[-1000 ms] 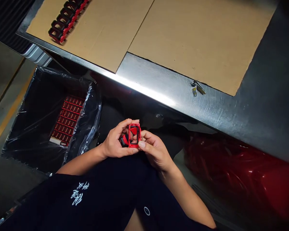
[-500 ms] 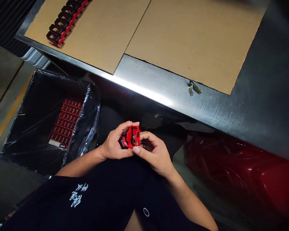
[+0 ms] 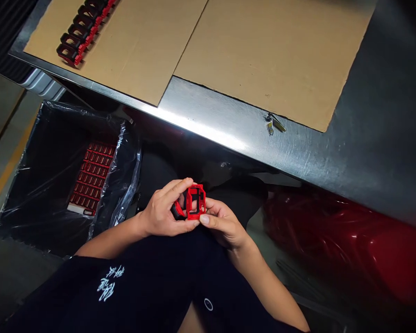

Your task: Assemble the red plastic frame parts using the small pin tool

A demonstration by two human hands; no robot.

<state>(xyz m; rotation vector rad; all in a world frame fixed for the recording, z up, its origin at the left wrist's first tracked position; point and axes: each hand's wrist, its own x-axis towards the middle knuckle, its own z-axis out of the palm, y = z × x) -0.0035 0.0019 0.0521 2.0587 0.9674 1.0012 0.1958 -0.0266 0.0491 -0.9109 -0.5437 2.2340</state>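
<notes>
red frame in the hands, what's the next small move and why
I'd probably fit the red plastic frame to the dark, red-edged piece next to it, since your left hand holds that piece right against the frame while your right hand pinches the frame.

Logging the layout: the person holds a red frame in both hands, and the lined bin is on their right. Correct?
No: the head view shows the lined bin on their left. Both the left hand and right hand hold the red frame.
</notes>
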